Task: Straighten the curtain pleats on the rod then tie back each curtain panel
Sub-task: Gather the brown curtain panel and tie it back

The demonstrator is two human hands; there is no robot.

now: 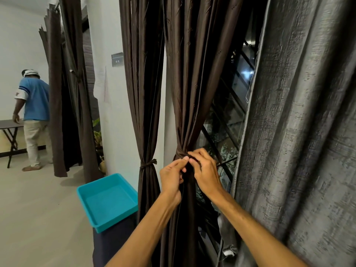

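1. Hanging mid-frame against the dark window grille [227,116]: brown curtain panel [192,93], cinched into a narrow waist by a tie-back [180,152] of the same cloth.
2. Pinching that tie-back at the front of the waist: left hand [172,177], thumb and curled fingers closed on the cloth.
3. Gripping the same spot from the other side: right hand [205,170], fingers curled over the bunched fabric, fingertips meeting the left thumb.
4. Just left of this panel: second brown panel [143,93], already bound by its own tie [147,164], loose end sticking out to the right.
5. Filling the right edge: grey curtain [298,132], heavy folds, somewhat blurred.
6. Down and left of the hands: turquoise tray [107,199], sitting on a dark stand [107,247], near corner close against the second panel's lower folds.
7. Farther left on the white wall: small grey sign [117,59]; beyond it, more brown curtains [77,74], one of them tied; at their foot, a leafy plant [98,135].
8. At the far left: person in a blue shirt [34,99], back turned, one hand resting on a folding table [9,124].
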